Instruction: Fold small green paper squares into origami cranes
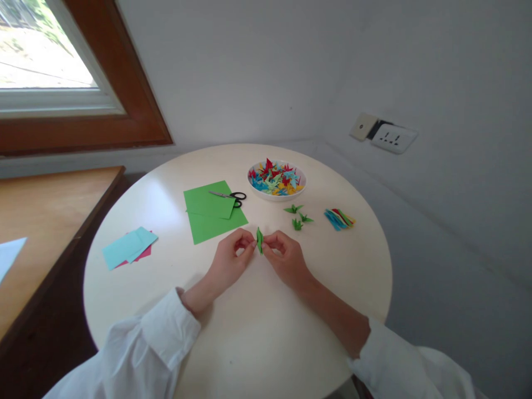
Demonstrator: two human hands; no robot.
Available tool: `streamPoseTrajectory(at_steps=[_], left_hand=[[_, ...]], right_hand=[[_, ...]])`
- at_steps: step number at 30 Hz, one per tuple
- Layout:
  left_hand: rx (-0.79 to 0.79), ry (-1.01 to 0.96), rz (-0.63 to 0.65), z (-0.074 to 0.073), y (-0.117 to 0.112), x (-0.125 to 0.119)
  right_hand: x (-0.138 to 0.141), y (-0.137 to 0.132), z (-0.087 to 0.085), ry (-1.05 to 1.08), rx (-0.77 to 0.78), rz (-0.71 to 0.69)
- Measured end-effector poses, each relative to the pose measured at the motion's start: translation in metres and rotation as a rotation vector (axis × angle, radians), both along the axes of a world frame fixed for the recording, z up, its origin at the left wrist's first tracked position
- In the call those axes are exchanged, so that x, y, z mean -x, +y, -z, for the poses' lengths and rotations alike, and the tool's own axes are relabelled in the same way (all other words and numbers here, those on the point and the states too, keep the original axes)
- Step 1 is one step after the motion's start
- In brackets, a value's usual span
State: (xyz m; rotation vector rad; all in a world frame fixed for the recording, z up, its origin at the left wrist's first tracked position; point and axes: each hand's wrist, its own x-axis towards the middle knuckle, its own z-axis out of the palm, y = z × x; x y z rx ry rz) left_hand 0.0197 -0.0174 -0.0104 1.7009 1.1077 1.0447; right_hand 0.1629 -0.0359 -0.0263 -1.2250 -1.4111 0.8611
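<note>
A small folded green paper piece (260,240) stands upright between my two hands just above the round cream table (249,343). My left hand (230,256) pinches its left side with thumb and fingers closed. My right hand (285,256) pinches its right side the same way. Both hands sit near the middle of the table, just below the green paper sheets (211,213).
Black scissors (230,195) lie on the green sheets. A white bowl (277,180) holds several coloured paper cranes. Three green cranes (298,216) and a stack of coloured strips (339,218) lie to the right. Light blue and red sheets (129,247) lie left. A wooden ledge (45,221) borders the left.
</note>
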Motion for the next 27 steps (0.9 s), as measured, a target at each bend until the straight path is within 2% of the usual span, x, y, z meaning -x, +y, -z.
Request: streamPoseTrajectory(at_steps=[7, 15, 20, 27], left_hand=[[-0.009, -0.073, -0.020, 0.005, 0.001, 0.000], [-0.060, -0.065, -0.053, 0.011, 0.005, 0.000], [-0.061, -0.059, -0.040, 0.010, 0.004, 0.000], [0.083, -0.186, -0.093, 0.005, 0.002, -0.004]], right_hand=[[0.001, 0.001, 0.000, -0.016, -0.029, 0.017], [0.001, 0.000, -0.003, -0.161, -0.238, 0.069], [0.000, 0.001, -0.003, -0.225, -0.318, 0.090], [0.000, 0.000, -0.003, -0.245, -0.340, 0.098]])
